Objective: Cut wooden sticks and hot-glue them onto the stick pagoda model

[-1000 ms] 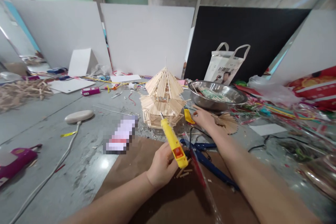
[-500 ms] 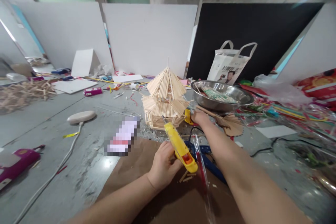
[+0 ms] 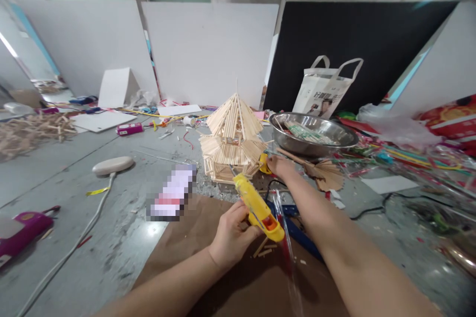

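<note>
Left hand (image 3: 232, 235) has its grip wrapped round a yellow glue gun (image 3: 256, 203), nozzle toward the stick pagoda (image 3: 232, 146) out front. Right hand (image 3: 281, 166)'s by a yellow piece (image 3: 264, 163) beside the pagoda, can't tell how closed.

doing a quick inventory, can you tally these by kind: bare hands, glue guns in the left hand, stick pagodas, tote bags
Hands: 2 (left hand, right hand)
Yellow glue gun in the left hand: 1
Stick pagoda: 1
Tote bag: 1
Total: 5
</note>
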